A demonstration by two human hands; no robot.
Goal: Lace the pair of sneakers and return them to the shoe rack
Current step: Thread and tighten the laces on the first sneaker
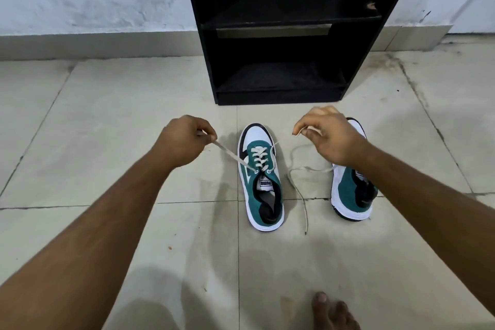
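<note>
A: Left hand: grip pinched closed on one lace end, which runs taut to the top eyelet of the left sneaker.

B: Right hand?

A: Its grip is closed too, pinching the other lace end, slack and looping to the floor.

B: Sneaker positions?

A: Both on the floor before the black shoe rack; right sneaker partly hidden under the right wrist.

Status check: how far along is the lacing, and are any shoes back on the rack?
Done: left sneaker laced through its eyelets. In hand: left hand and right hand each pinch a lace end, untied. Left: the right sneaker, lacing hidden, then both onto the rack.
</note>
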